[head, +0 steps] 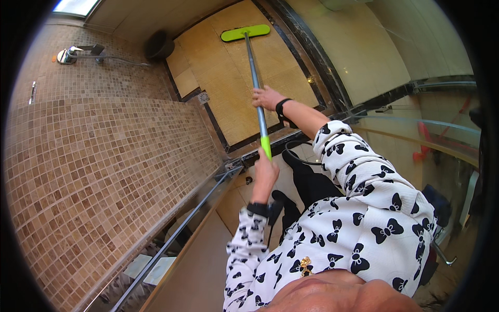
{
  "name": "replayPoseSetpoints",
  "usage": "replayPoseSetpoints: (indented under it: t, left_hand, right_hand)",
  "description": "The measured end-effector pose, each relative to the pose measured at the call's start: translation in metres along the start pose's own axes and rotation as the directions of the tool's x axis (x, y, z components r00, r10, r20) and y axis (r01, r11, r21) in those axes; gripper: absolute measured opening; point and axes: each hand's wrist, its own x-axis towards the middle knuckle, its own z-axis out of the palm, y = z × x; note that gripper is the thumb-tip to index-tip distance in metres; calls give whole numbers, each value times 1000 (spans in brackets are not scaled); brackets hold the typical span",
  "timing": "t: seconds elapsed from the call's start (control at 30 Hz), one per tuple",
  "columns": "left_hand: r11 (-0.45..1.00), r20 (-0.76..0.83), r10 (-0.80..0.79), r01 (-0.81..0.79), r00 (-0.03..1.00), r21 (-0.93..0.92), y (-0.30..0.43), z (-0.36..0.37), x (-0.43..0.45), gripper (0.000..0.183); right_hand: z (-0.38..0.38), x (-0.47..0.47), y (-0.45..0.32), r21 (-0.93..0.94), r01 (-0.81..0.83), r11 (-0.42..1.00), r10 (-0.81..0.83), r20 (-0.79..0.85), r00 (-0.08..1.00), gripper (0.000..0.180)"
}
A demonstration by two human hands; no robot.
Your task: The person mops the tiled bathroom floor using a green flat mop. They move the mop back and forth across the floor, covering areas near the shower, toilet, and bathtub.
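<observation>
A floor brush or flat mop with a long metal pole [253, 66] reaches away from me over the floor. Its bright green oblong head [245, 33] lies on the ribbed yellowish floor tiles [230, 82] of a shower area. My right hand [267, 97] is wrapped around the middle part of the pole. Nearer to my body, my left hand [266, 169] grips the green handle end [266, 146]. Both wrists wear black bands. The underside of the head is hidden.
A dark bucket [159, 45] stands in the far left corner. A round floor drain [203, 97] is by the mosaic-tiled wall [109, 144], which bears a shower mixer [68, 55] with a hose. Dark stone edging [273, 142] crosses before my feet. Glass panels flank the opening.
</observation>
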Motion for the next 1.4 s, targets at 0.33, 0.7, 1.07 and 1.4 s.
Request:
replayPoseSetpoints:
  t: [0.33,0.7,1.07,1.4]
  left_hand:
    - [948,223,-250,192,942,254,-75,-75,-250,52]
    - [726,-123,-240,263,963,635,-151,-191,-553,51]
    - [850,-50,-277,269,960,453,-132,-195,-543,41]
    - [970,-33,-164,167,986,179,-198,-153,-522,43]
  right_hand:
    - [71,-123,-149,426,204,881,-124,-208,970,21]
    - [64,-196,-512,484,317,816,-133,-376,917,19]
    - [48,-157,-516,534,435,725,-499,-29,866,19]
    - [58,-218,-439,405,261,877,-380,250,891,8]
